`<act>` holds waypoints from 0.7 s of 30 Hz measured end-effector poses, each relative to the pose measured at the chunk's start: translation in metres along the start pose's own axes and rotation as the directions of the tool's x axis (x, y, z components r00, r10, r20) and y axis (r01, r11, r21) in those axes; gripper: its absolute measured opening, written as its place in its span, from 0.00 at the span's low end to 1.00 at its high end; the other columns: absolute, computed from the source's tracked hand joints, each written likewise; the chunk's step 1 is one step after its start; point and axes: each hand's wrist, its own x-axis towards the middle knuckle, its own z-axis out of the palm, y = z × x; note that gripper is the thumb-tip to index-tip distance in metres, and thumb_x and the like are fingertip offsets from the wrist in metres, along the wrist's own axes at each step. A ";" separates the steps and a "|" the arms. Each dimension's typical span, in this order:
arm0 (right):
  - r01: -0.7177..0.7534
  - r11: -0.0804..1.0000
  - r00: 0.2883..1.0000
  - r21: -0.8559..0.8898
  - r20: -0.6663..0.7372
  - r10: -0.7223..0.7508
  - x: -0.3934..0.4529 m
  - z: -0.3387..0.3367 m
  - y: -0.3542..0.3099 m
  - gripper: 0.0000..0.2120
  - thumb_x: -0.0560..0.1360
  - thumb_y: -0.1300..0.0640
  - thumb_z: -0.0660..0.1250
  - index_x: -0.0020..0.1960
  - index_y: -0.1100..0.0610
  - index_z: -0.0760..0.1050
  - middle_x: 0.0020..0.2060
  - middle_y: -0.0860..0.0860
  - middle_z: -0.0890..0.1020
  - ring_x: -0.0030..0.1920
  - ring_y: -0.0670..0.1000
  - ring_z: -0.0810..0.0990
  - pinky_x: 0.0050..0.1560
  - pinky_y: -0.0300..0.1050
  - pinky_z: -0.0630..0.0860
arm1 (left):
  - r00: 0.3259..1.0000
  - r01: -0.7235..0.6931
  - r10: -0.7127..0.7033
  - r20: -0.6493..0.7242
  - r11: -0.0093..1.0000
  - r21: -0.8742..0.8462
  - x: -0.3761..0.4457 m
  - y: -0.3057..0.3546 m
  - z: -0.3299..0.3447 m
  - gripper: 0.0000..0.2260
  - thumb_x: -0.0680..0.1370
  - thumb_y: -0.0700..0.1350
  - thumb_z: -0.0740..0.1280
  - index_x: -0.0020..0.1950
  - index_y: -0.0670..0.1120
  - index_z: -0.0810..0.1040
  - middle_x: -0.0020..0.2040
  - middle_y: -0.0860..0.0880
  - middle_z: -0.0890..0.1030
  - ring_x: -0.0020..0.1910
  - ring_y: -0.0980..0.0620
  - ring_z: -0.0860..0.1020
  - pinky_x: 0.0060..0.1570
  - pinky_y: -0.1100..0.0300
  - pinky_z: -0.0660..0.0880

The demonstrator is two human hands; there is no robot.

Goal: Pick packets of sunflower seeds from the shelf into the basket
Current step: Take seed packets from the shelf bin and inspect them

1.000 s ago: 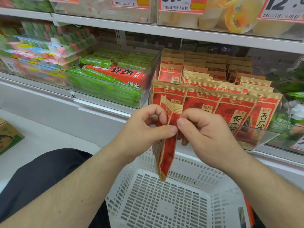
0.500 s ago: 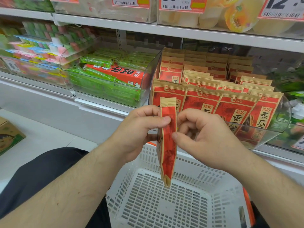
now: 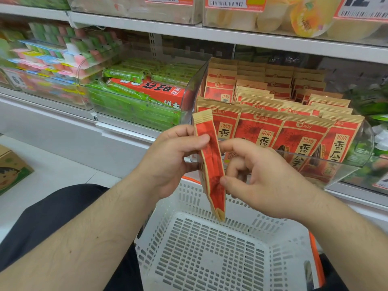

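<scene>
Cardboard box (image 3: 11, 169): at the far left on the floor, a cartoon face printed on its side.
Pastel packs (image 3: 48, 59): stacked in a clear bin on the left of the shelf (image 3: 231, 36), pink, green and blue.
Green packs (image 3: 130, 110): in the next clear bin, with a red box (image 3: 151, 91) lying on top of them.
My left hand (image 3: 174, 158): thumb and curled fingers pinch the upper part of the packet, thumb across its red face.
Packet (image 3: 211, 164): a red and tan packet of sunflower seeds, held edge-on and nearly upright between my two hands, its top seam up, its lower end hanging just above the far rim of the basket. I cannot tell whether it is one packet or two pressed together.
My right hand (image 3: 264, 177): fingers curled, thumb tip touching the packet's lower right edge, forefinger stretched toward its middle; the other fingers are bent in and hold nothing.
Basket (image 3: 270, 234): white slotted plastic, right below my hands, with an orange handle (image 3: 316, 261) at its right side; no packet lies inside it.
Seed packets (image 3: 294, 135): rows of the same red and tan packets standing upright in a clear bin (image 3: 344, 171) on the shelf, behind and right of my hands.
Price tags (image 3: 235, 2): along the upper shelf edge, above tubs of pale goods.
</scene>
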 end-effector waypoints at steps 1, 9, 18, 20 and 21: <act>-0.001 1.000 1.000 -0.004 -0.002 0.001 0.000 0.000 0.000 0.19 0.76 0.60 0.70 0.63 0.45 0.71 0.31 0.47 0.82 0.29 0.46 0.76 0.34 0.38 0.73 | 1.000 -0.009 0.009 -0.004 1.000 0.001 0.000 0.000 0.001 0.24 0.65 0.41 0.72 0.60 0.39 0.75 0.34 0.47 0.81 0.34 0.49 0.80 0.39 0.53 0.77; -0.018 0.997 0.989 -0.075 0.144 0.029 0.000 0.002 -0.002 0.41 0.74 0.60 0.72 0.77 0.37 0.55 0.34 0.45 0.84 0.35 0.46 0.82 0.45 0.48 0.79 | 0.997 -0.031 0.029 -0.069 0.999 -0.025 0.000 0.005 -0.001 0.21 0.66 0.44 0.71 0.58 0.41 0.75 0.42 0.41 0.78 0.41 0.47 0.77 0.45 0.50 0.76; 0.026 1.000 0.975 -0.015 0.219 -0.022 0.000 -0.001 0.003 0.44 0.75 0.64 0.71 0.78 0.36 0.52 0.35 0.50 0.84 0.39 0.52 0.84 0.48 0.56 0.80 | 0.997 -0.044 0.041 -0.059 0.998 -0.045 0.002 0.004 -0.004 0.20 0.67 0.45 0.70 0.58 0.41 0.75 0.43 0.40 0.78 0.39 0.48 0.78 0.45 0.49 0.76; -0.007 0.999 0.983 0.032 0.183 0.001 0.000 -0.001 0.005 0.46 0.72 0.64 0.74 0.78 0.37 0.55 0.37 0.50 0.84 0.39 0.50 0.84 0.48 0.54 0.80 | 0.998 -0.042 0.039 -0.047 0.997 -0.064 0.002 0.005 -0.003 0.21 0.67 0.45 0.68 0.60 0.41 0.74 0.42 0.41 0.78 0.39 0.48 0.78 0.43 0.51 0.77; -0.023 0.999 0.987 0.048 0.158 0.015 0.000 0.000 0.006 0.47 0.70 0.62 0.76 0.78 0.37 0.55 0.39 0.49 0.83 0.40 0.49 0.84 0.49 0.53 0.80 | 0.999 -0.042 0.039 -0.032 0.995 -0.085 0.002 0.005 -0.003 0.22 0.68 0.44 0.67 0.61 0.40 0.75 0.41 0.42 0.79 0.39 0.48 0.78 0.41 0.53 0.77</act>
